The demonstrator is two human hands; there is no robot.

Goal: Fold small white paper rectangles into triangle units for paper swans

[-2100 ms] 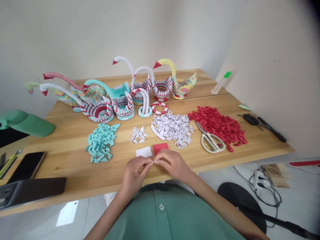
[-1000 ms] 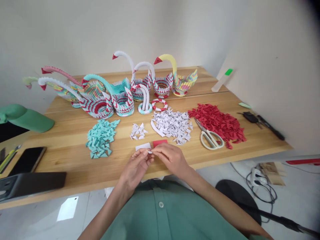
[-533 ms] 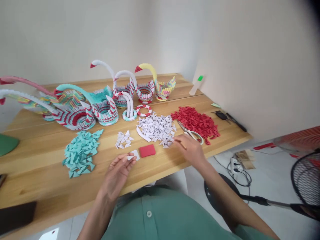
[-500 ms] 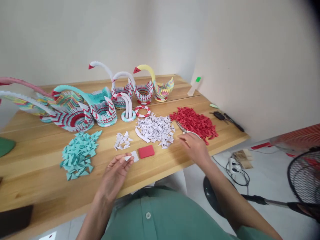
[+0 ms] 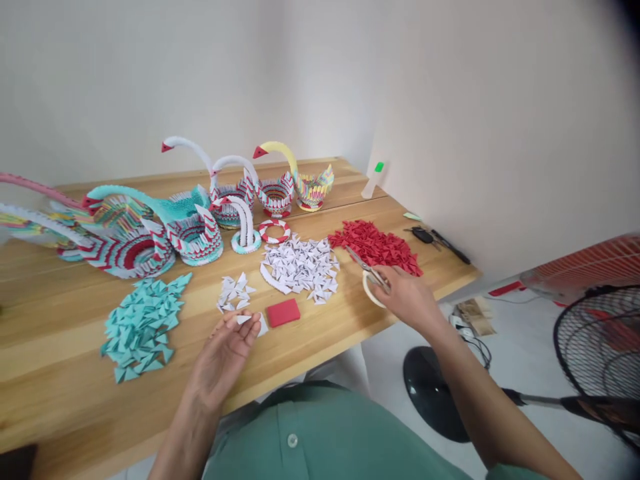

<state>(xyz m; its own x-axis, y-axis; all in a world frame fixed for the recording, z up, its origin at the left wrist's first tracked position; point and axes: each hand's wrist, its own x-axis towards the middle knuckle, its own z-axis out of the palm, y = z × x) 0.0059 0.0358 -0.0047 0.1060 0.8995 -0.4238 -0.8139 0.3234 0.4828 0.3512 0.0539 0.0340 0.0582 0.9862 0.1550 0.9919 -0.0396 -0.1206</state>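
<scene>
Between the fingertips of my left hand (image 5: 225,353) is a small folded white paper piece (image 5: 243,319). A flat white paper slip (image 5: 263,325) lies just beyond those fingers, beside a red block of stacked paper (image 5: 283,313). My right hand (image 5: 407,297) grips scissors (image 5: 369,270) with pale handles, their blades pointing toward the red pile. Loose white folded pieces (image 5: 237,291) rest in a small group past my left hand. Larger heaps of white pieces (image 5: 303,267) and red pieces (image 5: 375,245) spread farther back.
A heap of turquoise folded pieces (image 5: 145,327) lies at left. Several paper swans (image 5: 195,233) stand along the back, near a red-and-white ring (image 5: 275,231). Keys (image 5: 423,235) sit by the right wall. A black fan (image 5: 600,353) stands on the floor at right.
My right hand has taken hold of the scissors and lifted them beside the red pile. My left hand still pinches the white piece. The view has shifted slightly.
</scene>
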